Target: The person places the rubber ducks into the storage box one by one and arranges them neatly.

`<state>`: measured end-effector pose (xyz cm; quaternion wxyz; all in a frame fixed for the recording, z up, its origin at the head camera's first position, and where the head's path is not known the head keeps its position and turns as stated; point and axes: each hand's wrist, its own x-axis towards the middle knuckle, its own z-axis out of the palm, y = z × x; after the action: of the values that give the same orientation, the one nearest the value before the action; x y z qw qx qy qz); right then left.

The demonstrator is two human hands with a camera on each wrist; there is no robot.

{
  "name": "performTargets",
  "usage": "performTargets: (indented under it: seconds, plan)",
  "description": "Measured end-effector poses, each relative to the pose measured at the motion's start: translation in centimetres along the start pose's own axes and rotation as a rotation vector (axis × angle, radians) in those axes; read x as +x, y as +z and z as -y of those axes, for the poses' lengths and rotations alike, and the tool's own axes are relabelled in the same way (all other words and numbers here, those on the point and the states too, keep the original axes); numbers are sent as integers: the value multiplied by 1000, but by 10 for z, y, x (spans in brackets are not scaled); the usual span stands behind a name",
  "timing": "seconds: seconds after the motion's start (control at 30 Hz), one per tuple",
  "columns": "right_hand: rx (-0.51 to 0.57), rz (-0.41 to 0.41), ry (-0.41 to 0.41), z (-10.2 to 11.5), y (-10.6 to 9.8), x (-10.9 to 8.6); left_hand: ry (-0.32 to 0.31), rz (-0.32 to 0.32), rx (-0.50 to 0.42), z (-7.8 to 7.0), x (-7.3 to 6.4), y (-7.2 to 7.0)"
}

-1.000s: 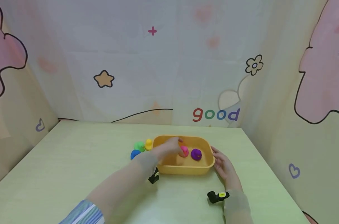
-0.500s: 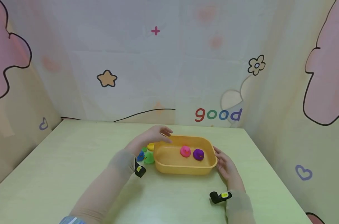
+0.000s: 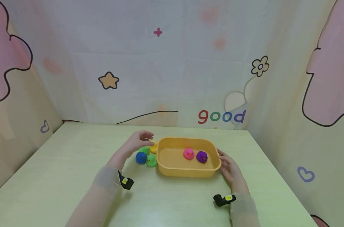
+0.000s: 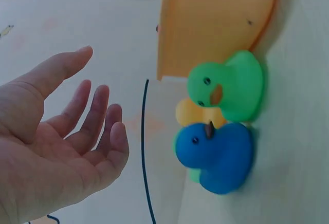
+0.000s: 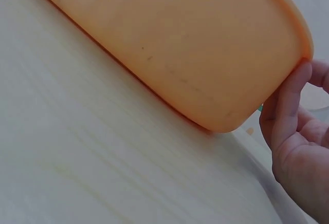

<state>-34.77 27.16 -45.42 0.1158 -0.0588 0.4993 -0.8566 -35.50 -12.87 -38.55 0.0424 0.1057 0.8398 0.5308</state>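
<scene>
My left hand (image 3: 135, 142) hovers over the left part of the table with nothing in it, its fingers loosely bent and apart, as the left wrist view (image 4: 77, 136) also shows. Just below and to its right stand rubber ducks: a blue duck (image 3: 141, 158), two green ducks (image 3: 151, 160) and a yellow duck (image 3: 153, 147). Beside them sits an orange plastic tub (image 3: 186, 172), holding a pink duck (image 3: 188, 154) and a purple duck (image 3: 202, 157). My right hand (image 3: 229, 167) rests its fingers against the tub's right end, under the rim in the right wrist view.
The pale wooden table (image 3: 172, 201) carries the tub and ducks near its back half. A printed cloth backdrop (image 3: 172, 72) stands behind and on both sides. Each wrist wears a small black camera (image 3: 126, 182).
My left hand has left the tub's inside and moved left, over the ducks outside. A second green duck now shows beside the tub. The right hand keeps its place.
</scene>
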Motion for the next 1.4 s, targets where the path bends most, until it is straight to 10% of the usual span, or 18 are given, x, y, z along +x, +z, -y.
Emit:
performTargets:
  seconds: [0.6, 1.4]
  plan:
    - [42, -7, 27, 0, -1, 1, -137, -30, -46, 47, -16, -11]
    - [46, -32, 34, 1, 1, 1, -243, -18, 67, 62, -15, 2]
